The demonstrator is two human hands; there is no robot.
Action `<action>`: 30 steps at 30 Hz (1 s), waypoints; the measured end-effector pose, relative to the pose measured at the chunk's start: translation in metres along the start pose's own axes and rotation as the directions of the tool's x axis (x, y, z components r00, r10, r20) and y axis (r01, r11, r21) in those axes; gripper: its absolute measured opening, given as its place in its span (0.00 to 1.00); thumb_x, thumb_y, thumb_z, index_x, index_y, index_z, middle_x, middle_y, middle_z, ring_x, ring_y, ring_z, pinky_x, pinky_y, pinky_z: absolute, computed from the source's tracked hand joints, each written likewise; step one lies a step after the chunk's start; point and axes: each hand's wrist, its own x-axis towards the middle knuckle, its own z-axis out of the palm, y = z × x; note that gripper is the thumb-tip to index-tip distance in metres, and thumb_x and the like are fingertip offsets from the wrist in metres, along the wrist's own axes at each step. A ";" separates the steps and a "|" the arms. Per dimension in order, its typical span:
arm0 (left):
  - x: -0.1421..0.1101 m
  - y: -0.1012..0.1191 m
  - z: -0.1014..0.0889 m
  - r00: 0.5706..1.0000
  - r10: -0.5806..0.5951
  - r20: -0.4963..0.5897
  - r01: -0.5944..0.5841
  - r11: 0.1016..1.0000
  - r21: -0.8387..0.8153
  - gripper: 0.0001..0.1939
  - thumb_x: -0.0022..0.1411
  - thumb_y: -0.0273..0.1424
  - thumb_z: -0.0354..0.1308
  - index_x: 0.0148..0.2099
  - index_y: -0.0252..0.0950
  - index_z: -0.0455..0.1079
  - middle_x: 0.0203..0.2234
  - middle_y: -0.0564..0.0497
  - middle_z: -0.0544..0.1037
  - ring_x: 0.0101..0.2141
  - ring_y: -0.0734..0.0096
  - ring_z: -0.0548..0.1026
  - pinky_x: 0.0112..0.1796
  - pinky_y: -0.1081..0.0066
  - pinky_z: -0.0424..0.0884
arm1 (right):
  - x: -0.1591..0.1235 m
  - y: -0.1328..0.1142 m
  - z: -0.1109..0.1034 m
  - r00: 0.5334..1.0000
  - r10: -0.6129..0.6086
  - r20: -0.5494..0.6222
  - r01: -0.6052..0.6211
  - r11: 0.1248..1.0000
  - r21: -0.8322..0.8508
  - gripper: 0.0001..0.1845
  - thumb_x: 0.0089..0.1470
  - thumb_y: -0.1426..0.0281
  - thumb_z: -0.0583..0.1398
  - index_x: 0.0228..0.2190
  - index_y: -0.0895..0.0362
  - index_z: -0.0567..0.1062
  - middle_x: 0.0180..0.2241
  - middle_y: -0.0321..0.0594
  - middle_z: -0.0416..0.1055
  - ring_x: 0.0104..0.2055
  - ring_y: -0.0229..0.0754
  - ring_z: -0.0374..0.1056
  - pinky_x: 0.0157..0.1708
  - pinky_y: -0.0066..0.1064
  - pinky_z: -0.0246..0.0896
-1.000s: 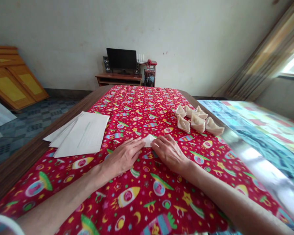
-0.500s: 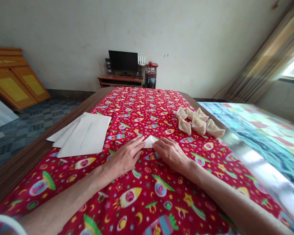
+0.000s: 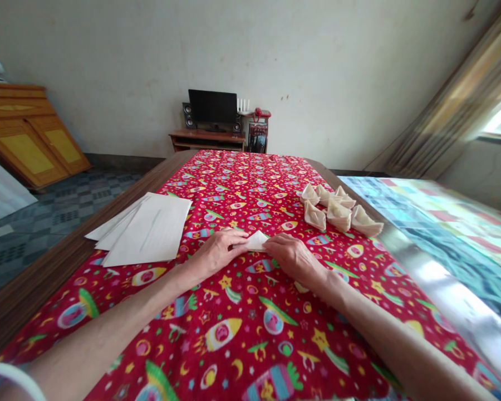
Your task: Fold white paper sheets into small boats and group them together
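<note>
A small folded piece of white paper (image 3: 256, 241), peaked at the top, lies at the middle of the red patterned cloth (image 3: 250, 301). My left hand (image 3: 221, 249) pinches its left end between thumb and fingers. At the right end, my right hand (image 3: 290, 253) has its fingers bent over the paper, gripping it; the thumb is mostly hidden. To the left lies a fanned pile of white paper sheets (image 3: 154, 231). Several stacks of folded paper pieces (image 3: 339, 214), nested in one another, stand to the right of my right hand.
The cloth covers a long brown wooden table (image 3: 45, 278). Beyond its far end are a monitor (image 3: 212, 107) on a low desk and a red telephone (image 3: 261, 113). A wooden cabinet (image 3: 29, 136) stands left, and a bed with a patterned cover (image 3: 451, 223) is at the right.
My left hand has gone from lying flat along the paper to pinching its left end. My right hand's fingers have shifted slightly on the right end. The view has moved slightly.
</note>
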 end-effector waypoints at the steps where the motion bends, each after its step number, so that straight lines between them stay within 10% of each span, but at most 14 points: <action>1: 0.001 0.001 0.000 1.000 -0.013 -0.021 0.013 1.000 -0.011 0.10 0.61 0.32 0.56 0.42 0.36 0.76 0.40 0.46 0.79 0.41 0.66 0.77 0.44 0.66 0.73 | 0.000 -0.001 0.000 1.000 0.009 0.009 -0.008 1.000 -0.020 0.12 0.61 0.76 0.50 0.37 0.61 0.73 0.35 0.44 0.73 0.37 0.39 0.66 0.37 0.28 0.60; 11: 0.004 0.014 -0.001 0.996 -0.038 -0.079 0.039 0.999 0.004 0.12 0.64 0.32 0.51 0.45 0.35 0.74 0.44 0.45 0.77 0.46 0.65 0.74 0.49 0.62 0.70 | 0.017 -0.017 -0.001 0.987 0.125 0.101 -0.081 0.929 -0.360 0.08 0.59 0.74 0.52 0.31 0.58 0.71 0.29 0.42 0.70 0.31 0.41 0.63 0.28 0.29 0.50; 16: 0.002 0.028 -0.002 0.961 -0.213 -0.178 0.208 0.977 -0.044 0.31 0.64 0.39 0.50 0.64 0.30 0.50 0.60 0.36 0.59 0.59 0.55 0.59 0.56 0.54 0.61 | 0.021 -0.019 -0.004 0.989 0.148 -0.023 -0.145 0.910 -0.390 0.11 0.61 0.73 0.51 0.29 0.57 0.70 0.26 0.39 0.69 0.28 0.39 0.61 0.24 0.31 0.45; 20: 0.003 0.046 0.000 0.943 -0.311 -0.116 0.275 0.928 -0.250 0.31 0.66 0.35 0.44 0.67 0.34 0.38 0.56 0.39 0.65 0.50 0.62 0.71 0.49 0.61 0.71 | 0.020 -0.027 -0.007 0.985 0.128 -0.118 -0.162 0.918 -0.361 0.12 0.61 0.72 0.50 0.29 0.57 0.69 0.25 0.38 0.68 0.27 0.38 0.60 0.24 0.31 0.44; 30: 0.008 0.059 -0.001 0.921 -0.374 -0.105 0.343 0.910 -0.234 0.22 0.58 0.26 0.49 0.56 0.35 0.64 0.31 0.50 0.78 0.33 0.66 0.76 0.39 0.67 0.73 | 0.023 -0.046 -0.009 0.966 0.169 -0.194 -0.218 0.939 -0.265 0.10 0.59 0.71 0.50 0.29 0.57 0.68 0.22 0.36 0.68 0.24 0.36 0.59 0.23 0.31 0.40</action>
